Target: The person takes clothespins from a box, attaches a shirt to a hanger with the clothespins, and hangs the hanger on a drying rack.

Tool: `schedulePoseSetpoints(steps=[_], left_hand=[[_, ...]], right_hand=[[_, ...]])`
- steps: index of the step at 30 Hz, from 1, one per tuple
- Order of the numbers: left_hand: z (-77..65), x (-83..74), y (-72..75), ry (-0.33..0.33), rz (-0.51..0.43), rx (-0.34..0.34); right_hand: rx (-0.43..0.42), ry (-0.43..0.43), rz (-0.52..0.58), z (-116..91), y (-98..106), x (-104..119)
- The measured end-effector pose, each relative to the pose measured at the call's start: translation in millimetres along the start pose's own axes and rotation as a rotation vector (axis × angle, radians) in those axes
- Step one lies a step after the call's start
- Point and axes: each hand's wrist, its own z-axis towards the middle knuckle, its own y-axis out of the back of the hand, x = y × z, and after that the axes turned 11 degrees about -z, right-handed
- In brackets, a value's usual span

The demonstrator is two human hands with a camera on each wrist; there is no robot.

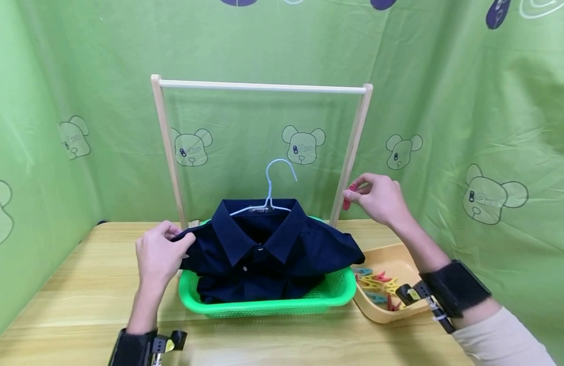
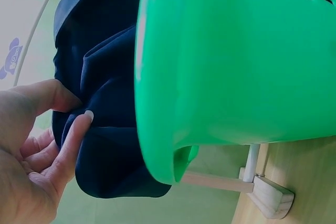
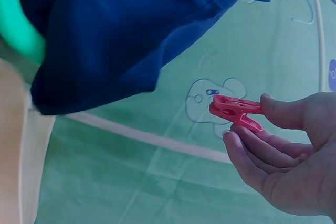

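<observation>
A dark navy shirt (image 1: 245, 274) with a collar lies bunched in a green basket (image 1: 263, 308). Inside its neck sits a pale blue wire hanger (image 1: 269, 185), the hook standing upright above the collar. My left hand (image 1: 160, 254) pinches the shirt's left-side sleeve or shoulder between thumb and fingers, also plain in the left wrist view. Raised to the right of the shirt, my right hand (image 1: 378, 198) pinches a red clothespin (image 3: 236, 111) by its handle ends, apart from the cloth.
Behind the basket stands a wooden rack with a white crossbar (image 1: 263, 87). A yellow-orange tray (image 1: 378, 317) with several coloured clothespins (image 1: 378, 282) sits right of the basket on the wooden table (image 1: 62, 305). Green curtains (image 1: 446, 101) surround the table.
</observation>
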Motion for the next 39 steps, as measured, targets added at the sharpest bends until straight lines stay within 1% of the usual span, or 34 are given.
schedulePoseSetpoints(steps=[8, 16, 21, 27, 31, 39], left_hand=[[0.2, 0.4, 0.8, -0.013, 0.002, -0.002], [-0.3, 0.1, 1.9, 0.003, -0.005, 0.006], [-0.3, -0.1, 1.4, 0.013, -0.008, 0.011], [-0.6, 0.8, 1.2, 0.004, -0.007, 0.006], [-0.8, 0.7, 1.3, 0.004, -0.008, 0.006], [-0.8, 0.5, 1.2, 0.006, -0.007, 0.01]], right_hand=[[-0.001, 0.024, 0.044, -2.0, 4.9, 20.5], [0.027, 0.057, 0.083, -3.3, 7.9, 40.0], [0.034, 0.075, 0.112, -3.6, 5.5, 51.4], [0.025, 0.113, 0.153, -3.2, -0.3, 67.7], [0.033, 0.137, 0.186, -3.7, -3.8, 77.0], [0.045, 0.177, 0.216, -5.2, -6.5, 93.4]])
